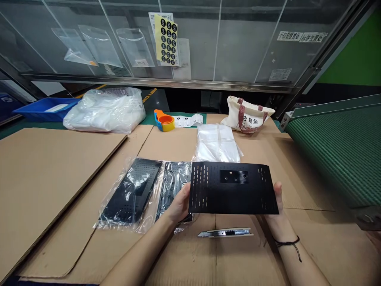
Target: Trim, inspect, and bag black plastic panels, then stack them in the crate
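A flat black slotted panel (232, 198) is held up above the cardboard, long side across. My left hand (180, 203) grips its left edge and my right hand (275, 202) its right edge; most fingers are hidden behind it. Rows of small slots run down both ends, and a glossy dark rectangle lies near its upper middle. Below the panel, a utility knife (225, 232) rests on the cardboard. To the left lie two black panels in clear plastic bags, one flat panel (132, 192) and one ribbed panel (175, 178), the latter partly behind my left hand.
Clear bags (218, 141) lie stacked beyond the panel. Behind are a tape dispenser (164, 121), a cloth bag (247, 115), a large plastic bundle (105, 109) and a blue tray (44, 109). A green conveyor belt (339, 147) borders the right; cardboard sheets (53, 174) lie left.
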A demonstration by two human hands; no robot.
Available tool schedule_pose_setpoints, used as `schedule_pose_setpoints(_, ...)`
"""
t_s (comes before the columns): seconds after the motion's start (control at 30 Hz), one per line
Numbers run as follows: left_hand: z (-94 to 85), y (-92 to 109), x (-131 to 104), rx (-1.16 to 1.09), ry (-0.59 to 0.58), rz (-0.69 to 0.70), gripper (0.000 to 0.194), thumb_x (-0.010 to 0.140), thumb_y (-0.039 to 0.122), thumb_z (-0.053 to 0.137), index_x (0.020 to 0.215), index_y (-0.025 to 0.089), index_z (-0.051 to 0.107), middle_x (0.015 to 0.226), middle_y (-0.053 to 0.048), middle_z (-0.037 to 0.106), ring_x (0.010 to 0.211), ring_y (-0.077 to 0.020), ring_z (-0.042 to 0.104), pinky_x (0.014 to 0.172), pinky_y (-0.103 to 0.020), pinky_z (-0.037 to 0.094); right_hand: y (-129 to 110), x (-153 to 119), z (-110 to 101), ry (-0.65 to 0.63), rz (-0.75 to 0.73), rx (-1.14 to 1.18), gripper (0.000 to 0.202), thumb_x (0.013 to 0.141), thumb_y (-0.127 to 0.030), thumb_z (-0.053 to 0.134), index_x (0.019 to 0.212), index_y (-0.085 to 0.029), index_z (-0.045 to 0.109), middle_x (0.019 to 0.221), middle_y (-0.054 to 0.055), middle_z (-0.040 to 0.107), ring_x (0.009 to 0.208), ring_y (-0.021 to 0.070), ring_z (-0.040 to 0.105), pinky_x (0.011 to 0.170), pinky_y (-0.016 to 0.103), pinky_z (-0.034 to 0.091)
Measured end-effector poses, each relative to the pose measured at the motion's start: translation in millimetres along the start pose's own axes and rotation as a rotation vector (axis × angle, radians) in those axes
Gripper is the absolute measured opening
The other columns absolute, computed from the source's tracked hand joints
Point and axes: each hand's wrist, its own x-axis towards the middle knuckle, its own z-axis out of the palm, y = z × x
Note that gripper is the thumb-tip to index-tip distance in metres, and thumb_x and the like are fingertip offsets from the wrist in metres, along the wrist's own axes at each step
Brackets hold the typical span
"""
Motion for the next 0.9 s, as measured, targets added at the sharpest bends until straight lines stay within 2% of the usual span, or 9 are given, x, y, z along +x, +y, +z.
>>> schedule_pose_setpoints(0.17,4.1,-2,3,0.005,0.004,0.020,0.062,0.060,0.067,0.074,0.095,0.016,0.072,0.093,-0.008,0.074,0.101,-0.0305,0.065,0.093,-0.042,0.048,2,5,-4,-0.057,-0.004,-0.019,0.061,0.068,-0.082,0.051,0.084,-0.029,0.075,0.108,0.006,0.073,0.128,0.0312,0.050,0.110,0.053,0.033)
schedule_pose_setpoints(0.33,8.5,-2,5,0.024,0.064,0.067,0.060,0.060,0.069,0.072,0.086,0.015,0.073,0.091,-0.008,0.074,0.106,-0.0301,0.063,0.095,-0.040,0.047,5,7,-9,-0.051,0.061,0.073,0.061,0.064,-0.081,0.056,0.093,-0.030,0.074,0.103,0.005,0.075,0.127,0.0315,0.051,0.110,0.054,0.033)
schedule_pose_setpoints(0.47,10.8,1,6,0.035,0.148,0.145,0.054,0.062,0.065,0.074,0.084,0.015,0.073,0.085,-0.006,0.074,0.097,-0.0267,0.065,0.087,-0.035,0.050,7,4,-12,-0.046,0.124,0.099,0.065,0.066,-0.081,0.055,0.099,-0.028,0.074,0.103,0.006,0.075,0.127,0.0305,0.051,0.112,0.051,0.032)
schedule_pose_setpoints(0.63,11.8,6,7,0.015,0.170,0.236,0.037,0.066,0.050,0.078,0.082,0.017,0.071,0.074,0.001,0.069,0.068,-0.0131,0.062,0.065,-0.022,0.050,9,4,-13,-0.049,0.153,0.132,0.063,0.067,-0.079,0.056,0.101,-0.030,0.073,0.108,0.004,0.074,0.128,0.0288,0.050,0.114,0.049,0.029)
schedule_pose_setpoints(0.7,11.1,8,8,0.022,0.187,0.261,0.035,0.067,0.048,0.078,0.082,0.017,0.070,0.074,0.001,0.068,0.065,-0.0109,0.060,0.062,-0.020,0.049,9,6,-13,-0.067,0.157,0.117,0.065,0.066,-0.080,0.056,0.101,-0.028,0.073,0.108,0.006,0.074,0.129,0.0296,0.049,0.113,0.051,0.028)
schedule_pose_setpoints(0.8,9.3,8,9,0.045,0.297,0.309,0.036,0.065,0.044,0.080,0.088,0.018,0.069,0.080,0.000,0.070,0.070,-0.0122,0.063,0.065,-0.021,0.050,10,7,-11,-0.089,0.165,0.087,0.067,0.063,-0.080,0.059,0.101,-0.026,0.073,0.106,0.008,0.074,0.123,0.0316,0.055,0.110,0.054,0.032)
schedule_pose_setpoints(0.9,8.1,8,11,0.104,0.405,0.354,0.039,0.065,0.042,0.079,0.094,0.019,0.069,0.088,-0.001,0.072,0.082,-0.0161,0.065,0.073,-0.025,0.050,10,8,-6,-0.092,0.156,0.052,0.065,0.060,-0.077,0.065,0.098,-0.025,0.072,0.103,0.009,0.075,0.107,0.0310,0.065,0.102,0.053,0.043)
